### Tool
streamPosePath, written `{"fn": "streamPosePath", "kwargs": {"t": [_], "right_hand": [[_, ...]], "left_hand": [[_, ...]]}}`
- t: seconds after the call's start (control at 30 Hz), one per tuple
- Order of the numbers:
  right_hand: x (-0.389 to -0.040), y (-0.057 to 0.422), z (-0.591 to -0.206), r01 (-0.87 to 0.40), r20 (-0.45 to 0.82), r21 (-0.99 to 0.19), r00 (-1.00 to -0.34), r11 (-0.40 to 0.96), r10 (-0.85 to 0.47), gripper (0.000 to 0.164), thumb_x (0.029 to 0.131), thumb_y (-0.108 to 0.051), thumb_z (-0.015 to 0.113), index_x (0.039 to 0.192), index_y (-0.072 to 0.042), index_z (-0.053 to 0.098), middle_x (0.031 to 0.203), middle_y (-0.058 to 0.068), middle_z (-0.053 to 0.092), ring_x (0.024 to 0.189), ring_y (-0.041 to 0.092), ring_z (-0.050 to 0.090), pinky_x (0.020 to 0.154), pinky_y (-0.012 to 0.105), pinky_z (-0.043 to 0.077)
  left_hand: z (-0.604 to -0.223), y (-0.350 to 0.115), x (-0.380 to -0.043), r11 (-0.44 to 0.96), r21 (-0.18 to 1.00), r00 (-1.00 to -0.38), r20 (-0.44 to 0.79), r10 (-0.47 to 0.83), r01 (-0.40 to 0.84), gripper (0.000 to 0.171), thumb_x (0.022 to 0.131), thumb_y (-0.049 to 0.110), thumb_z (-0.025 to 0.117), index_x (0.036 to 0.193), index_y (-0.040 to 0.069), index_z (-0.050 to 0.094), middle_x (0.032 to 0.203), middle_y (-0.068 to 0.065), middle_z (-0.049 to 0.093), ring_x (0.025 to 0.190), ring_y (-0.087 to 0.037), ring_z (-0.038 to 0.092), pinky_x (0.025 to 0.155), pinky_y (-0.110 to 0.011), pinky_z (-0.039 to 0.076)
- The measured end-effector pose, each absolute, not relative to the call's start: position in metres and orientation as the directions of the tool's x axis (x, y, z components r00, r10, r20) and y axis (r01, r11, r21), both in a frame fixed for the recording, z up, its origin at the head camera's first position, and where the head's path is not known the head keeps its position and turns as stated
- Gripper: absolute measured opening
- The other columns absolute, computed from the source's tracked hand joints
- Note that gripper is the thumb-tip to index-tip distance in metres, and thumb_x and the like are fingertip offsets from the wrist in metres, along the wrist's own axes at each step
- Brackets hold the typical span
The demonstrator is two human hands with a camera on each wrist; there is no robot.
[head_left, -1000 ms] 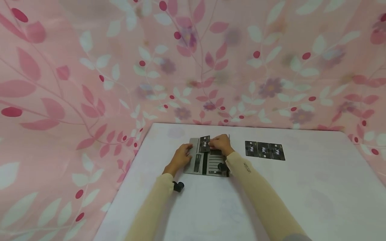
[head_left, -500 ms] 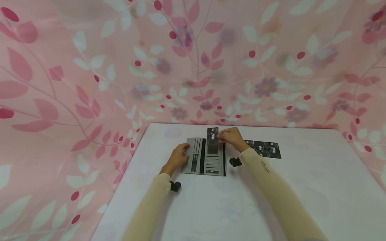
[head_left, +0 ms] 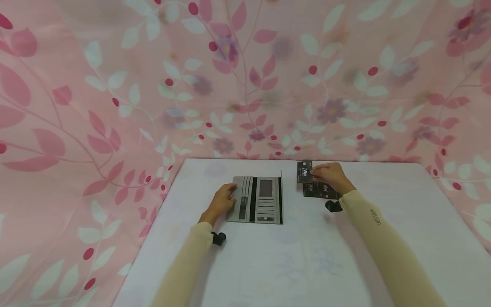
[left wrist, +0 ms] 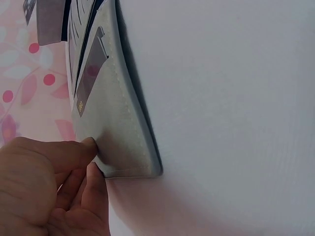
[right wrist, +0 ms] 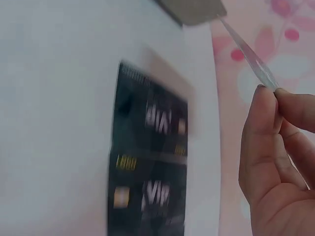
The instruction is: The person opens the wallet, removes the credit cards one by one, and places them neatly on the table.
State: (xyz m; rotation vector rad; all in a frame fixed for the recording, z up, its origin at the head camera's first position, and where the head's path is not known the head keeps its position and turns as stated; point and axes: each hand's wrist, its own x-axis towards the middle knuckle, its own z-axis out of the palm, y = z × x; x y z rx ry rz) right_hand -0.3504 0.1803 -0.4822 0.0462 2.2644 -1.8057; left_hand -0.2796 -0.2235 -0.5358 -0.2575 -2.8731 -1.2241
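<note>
A grey wallet (head_left: 265, 204) lies unfolded on the table, its rows of card slots facing up. My left hand (head_left: 220, 201) pinches its left edge, thumb (left wrist: 81, 150) on top and fingers beneath. One dark card (left wrist: 92, 69) sits in a slot of the near panel in the left wrist view. To the right, my right hand (head_left: 332, 176) holds a black "Vip" card (head_left: 304, 171) between thumb and fingertips, seen edge-on in the right wrist view. Below it, a row of black "Vip" cards (right wrist: 147, 191) lies on the table, partly covered by the hand in the head view.
The white-covered table (head_left: 284, 264) reaches back to a pink floral curtain (head_left: 245, 85). A thin upright flap (head_left: 281, 196) stands along the wallet's right edge. Small black wrist cameras (head_left: 218, 238) hang at both cuffs.
My right hand has lifted the black card up off the wallet and carried it right, over the row of cards. A windowed pocket shows on the wallet. My left hand stays at its edge.
</note>
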Motion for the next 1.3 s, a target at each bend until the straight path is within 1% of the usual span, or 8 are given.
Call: {"fn": "streamPosePath", "kwargs": {"t": [0.13,0.37,0.73,0.9,1.0,1.07,1.17,1.3], "right_hand": [[-0.345,0.214,-0.488,0.216,-0.248,-0.945,-0.963,0.247,-0.103,0.045,0.093,-0.014,0.066,0.128,0.013,0.055,0.114,0.014,0.064,0.084,0.010,0.068,0.083,0.028,0.056],[-0.333,0.271,-0.495,0.269,-0.298,-0.932,-0.950,0.244,-0.090,0.051,0.093,-0.009,0.065,0.132,0.018,0.046,0.097,0.000,0.067,0.081,0.006,0.065,0.081,0.025,0.056],[-0.318,0.333,-0.508,0.403,-0.416,-0.878,-0.910,0.259,0.005,0.057,0.090,-0.007,0.069,0.135,0.018,0.044,0.085,-0.007,0.064,0.076,0.005,0.061,0.075,0.025,0.057],[-0.319,0.340,-0.517,0.392,-0.394,-0.869,-0.917,0.302,0.057,0.050,0.090,-0.007,0.068,0.129,0.018,0.050,0.083,-0.005,0.065,0.072,0.005,0.060,0.069,0.024,0.057],[-0.321,0.340,-0.524,0.389,-0.377,-0.849,-0.920,0.358,0.106,0.049,0.090,-0.008,0.069,0.128,0.017,0.052,0.089,0.004,0.068,0.072,0.006,0.060,0.066,0.022,0.056],[-0.322,0.338,-0.526,0.385,-0.365,-0.825,-0.922,0.414,0.130,0.050,0.090,-0.012,0.068,0.129,0.015,0.053,0.103,0.016,0.069,0.078,0.011,0.060,0.067,0.022,0.056],[-0.323,0.335,-0.528,0.362,-0.343,-0.779,-0.930,0.512,0.134,0.051,0.092,-0.018,0.065,0.130,0.013,0.053,0.125,0.029,0.058,0.093,0.022,0.059,0.071,0.026,0.055],[-0.321,0.330,-0.525,0.339,-0.314,-0.734,-0.938,0.589,0.148,0.049,0.092,-0.022,0.063,0.126,0.013,0.057,0.128,0.032,0.053,0.102,0.031,0.056,0.075,0.030,0.051]], "left_hand": [[-0.533,-0.224,-0.278,0.678,0.721,-0.988,0.066,0.137,0.142,0.052,0.085,-0.009,0.066,0.134,-0.004,0.051,0.134,-0.017,0.053,0.129,-0.029,0.047,0.103,-0.036,0.044],[-0.535,-0.227,-0.279,0.681,0.718,-0.988,0.075,0.134,0.147,0.052,0.084,-0.010,0.067,0.134,-0.004,0.052,0.132,-0.017,0.054,0.128,-0.029,0.048,0.102,-0.034,0.046],[-0.531,-0.227,-0.275,0.698,0.706,-0.992,0.054,0.114,0.119,0.051,0.086,-0.008,0.066,0.135,-0.003,0.051,0.134,-0.016,0.053,0.129,-0.028,0.047,0.103,-0.037,0.044],[-0.529,-0.226,-0.274,0.694,0.706,-0.989,0.080,0.122,0.142,0.052,0.085,-0.010,0.067,0.134,-0.005,0.051,0.133,-0.017,0.054,0.127,-0.030,0.048,0.102,-0.039,0.046],[-0.530,-0.225,-0.275,0.699,0.701,-0.989,0.078,0.124,0.142,0.052,0.085,-0.009,0.067,0.134,-0.004,0.051,0.132,-0.017,0.054,0.127,-0.030,0.048,0.102,-0.039,0.045],[-0.531,-0.224,-0.275,0.696,0.705,-0.989,0.075,0.124,0.140,0.051,0.085,-0.009,0.066,0.134,-0.004,0.051,0.133,-0.017,0.053,0.127,-0.030,0.048,0.102,-0.040,0.045],[-0.534,-0.223,-0.275,0.688,0.709,-0.987,0.089,0.131,0.155,0.051,0.085,-0.010,0.066,0.133,-0.005,0.052,0.132,-0.018,0.054,0.127,-0.031,0.048,0.102,-0.040,0.045],[-0.537,-0.222,-0.276,0.688,0.699,-0.980,0.134,0.145,0.197,0.050,0.083,-0.011,0.066,0.131,-0.006,0.053,0.128,-0.019,0.055,0.124,-0.032,0.050,0.099,-0.035,0.048]]}}
